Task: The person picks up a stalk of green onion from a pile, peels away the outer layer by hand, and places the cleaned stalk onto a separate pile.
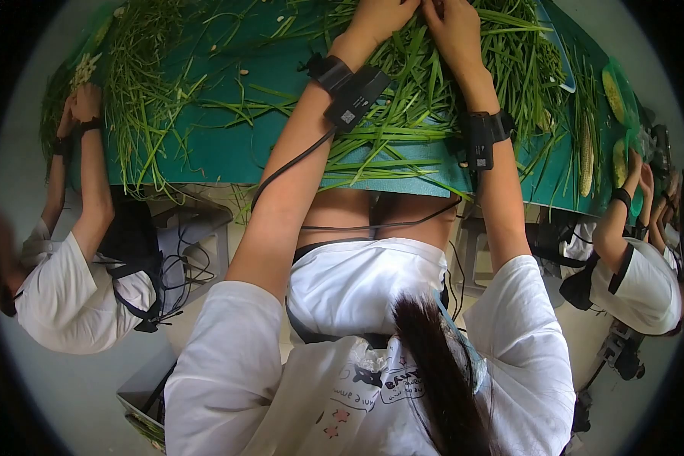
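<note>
At the top edge of the head view my left hand (380, 17) and my right hand (454, 29) come together with fingers curled inward. The fingertips are partly cut off by the frame, so what they pinch cannot be made out. Under and around both hands spreads a thick heap of long, flat green leaves (414, 80), resembling chives. Loose leaves (372, 156) trail toward the table's near edge. Each wrist wears a black strap with a small box, and a cable runs from the left one.
The green table (197, 137) carries another heap of thin greens (140, 83) at left. At right are a light blue-edged tray (566, 68), a corn cob (587, 156) and green mesh baskets (623, 99). People work on both sides; stools (213, 228) and cables lie below.
</note>
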A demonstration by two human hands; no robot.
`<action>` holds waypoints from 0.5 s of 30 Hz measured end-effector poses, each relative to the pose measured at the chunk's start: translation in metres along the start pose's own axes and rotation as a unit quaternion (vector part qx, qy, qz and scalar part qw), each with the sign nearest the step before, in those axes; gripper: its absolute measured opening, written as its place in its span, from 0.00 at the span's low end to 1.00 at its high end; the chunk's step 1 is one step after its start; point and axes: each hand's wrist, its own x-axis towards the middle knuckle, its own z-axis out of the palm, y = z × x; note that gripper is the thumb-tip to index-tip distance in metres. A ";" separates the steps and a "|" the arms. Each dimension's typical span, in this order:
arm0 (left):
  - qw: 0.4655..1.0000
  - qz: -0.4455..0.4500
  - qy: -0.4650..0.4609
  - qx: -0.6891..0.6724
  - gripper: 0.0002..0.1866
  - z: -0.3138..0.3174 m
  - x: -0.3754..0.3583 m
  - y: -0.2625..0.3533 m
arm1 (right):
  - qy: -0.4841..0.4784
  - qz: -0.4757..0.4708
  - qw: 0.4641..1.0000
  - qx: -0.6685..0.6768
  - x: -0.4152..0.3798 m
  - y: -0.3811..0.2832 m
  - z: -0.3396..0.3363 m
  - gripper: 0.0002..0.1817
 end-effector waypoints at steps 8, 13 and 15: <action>1.000 -0.001 -0.003 0.001 0.13 0.000 0.000 -0.001 | -0.002 0.002 1.000 0.006 0.000 -0.001 -0.001 0.07; 1.000 0.000 -0.001 0.001 0.13 -0.001 0.000 0.001 | 0.003 -0.007 1.000 0.009 0.000 -0.001 -0.001 0.07; 1.000 -0.001 -0.003 0.001 0.13 -0.001 0.000 0.001 | 0.002 -0.006 1.000 0.007 0.000 0.000 -0.001 0.07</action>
